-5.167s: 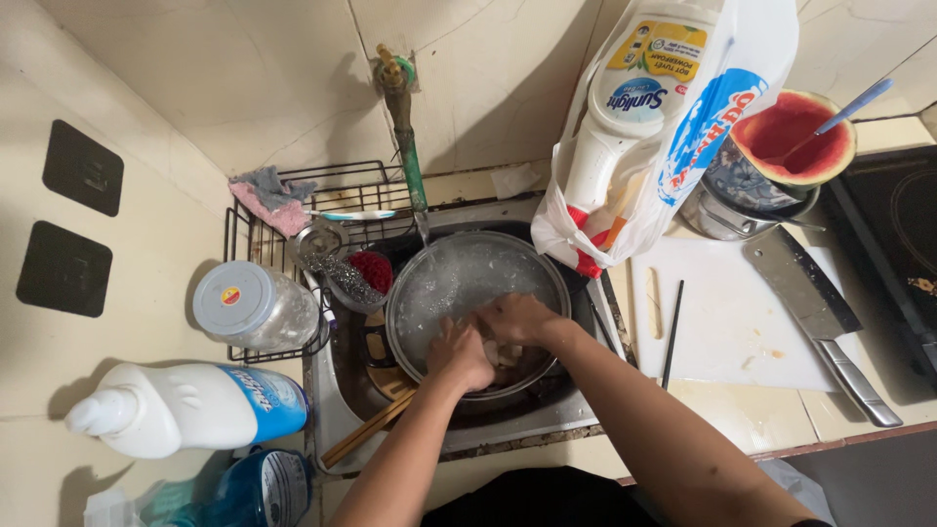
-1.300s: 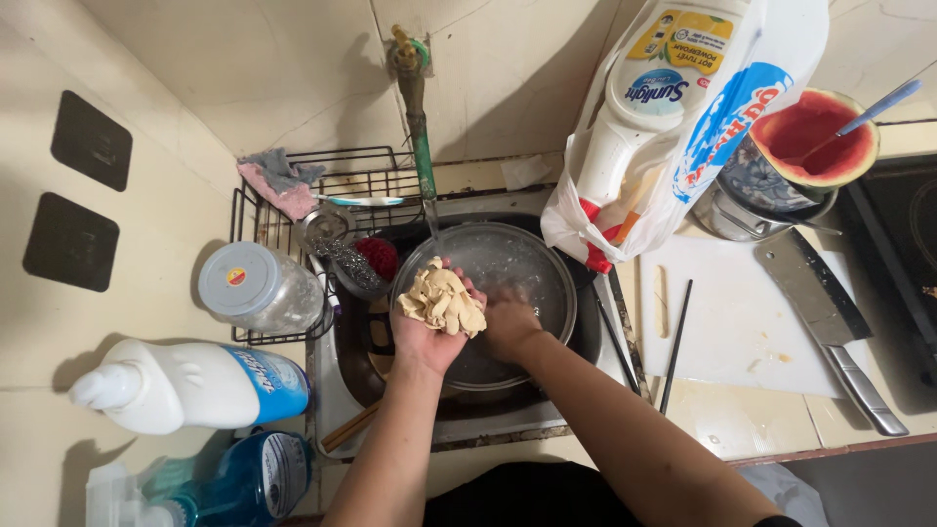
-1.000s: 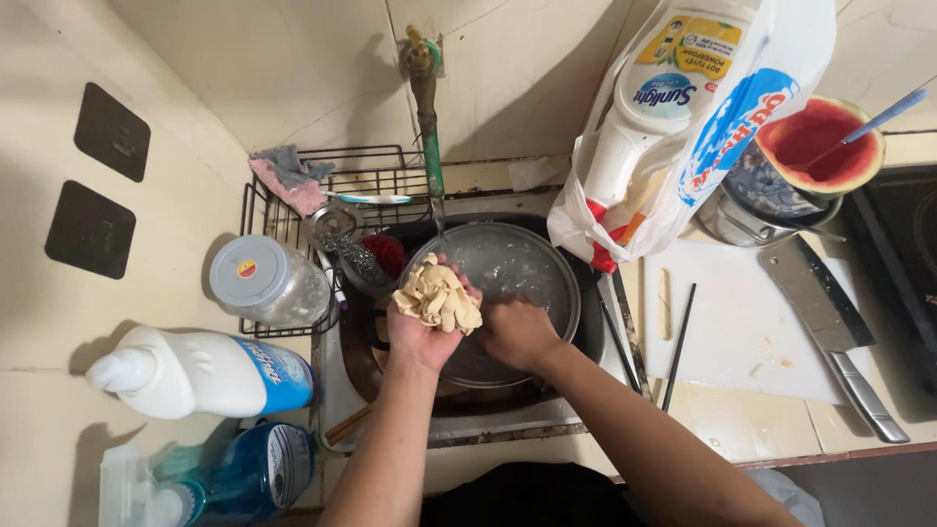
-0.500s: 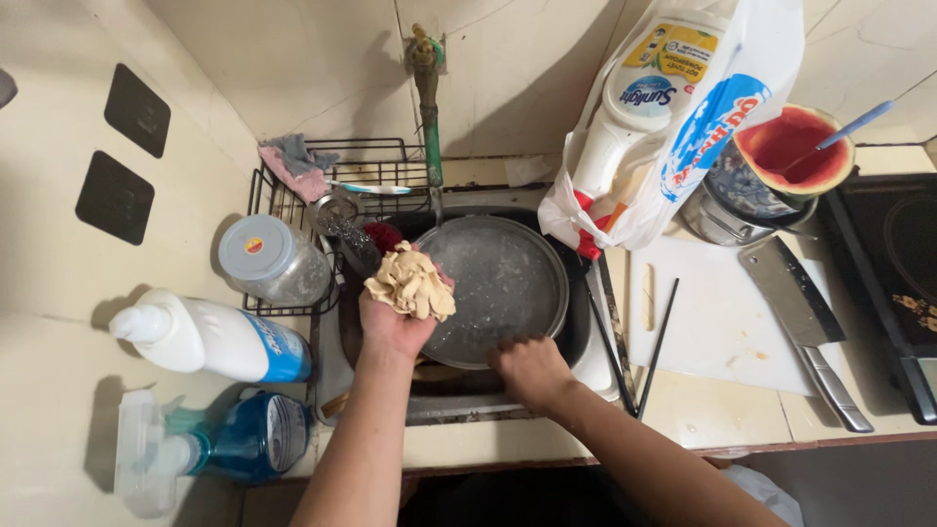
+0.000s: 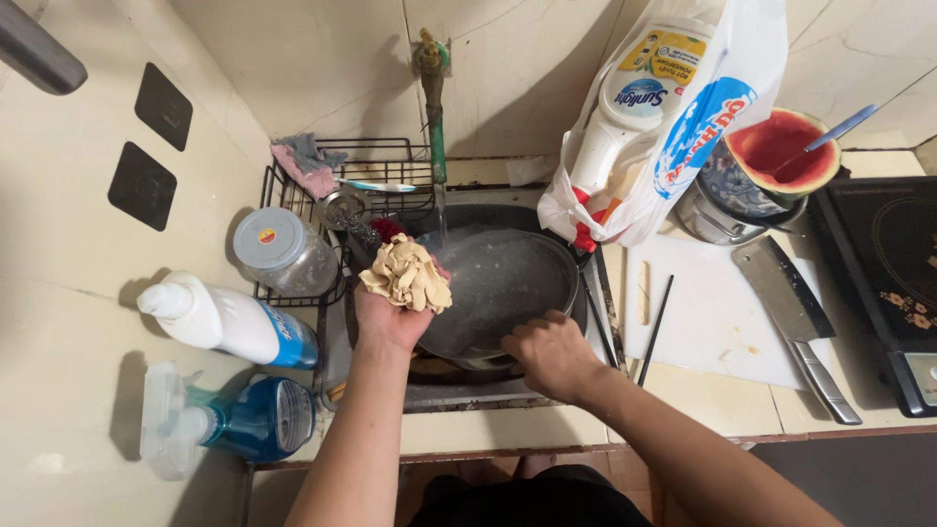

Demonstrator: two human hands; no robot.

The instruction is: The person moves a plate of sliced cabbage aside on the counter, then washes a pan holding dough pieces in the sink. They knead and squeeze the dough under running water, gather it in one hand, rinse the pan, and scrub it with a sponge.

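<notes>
A clump of pale beige, crinkled food pieces (image 5: 406,276) sits cupped in the left hand (image 5: 393,312), palm up, fingers curled under the heap, held above the left edge of the sink (image 5: 459,385). The right hand (image 5: 549,353) closes over the near rim of a round metal basin (image 5: 503,293), which stands tilted inside the sink with its near edge raised and its wet inner face turned toward the wall. A thin stream of water falls from the green-sleeved tap (image 5: 433,117) just behind the basin. To the left of the sink a black wire rack (image 5: 342,181) carries a pink and grey cloth (image 5: 305,164), a steel scourer (image 5: 348,217) and a clear jar with a white lid (image 5: 278,252). A white bottle with a blue label (image 5: 226,320) lies on the tabletop (image 5: 78,322) near the rack, and a blue spray bottle (image 5: 229,422) lies just in front of it. To the right a white plastic bag holding a large white detergent bottle (image 5: 639,107) leans by the sink. Beyond it a white cutting board (image 5: 717,322) bears a cleaver (image 5: 791,317), and a dark chopstick (image 5: 656,330) lies at its left edge. A hollowed watermelon half (image 5: 776,151) with a spoon in it rests on a metal pot (image 5: 727,210).
</notes>
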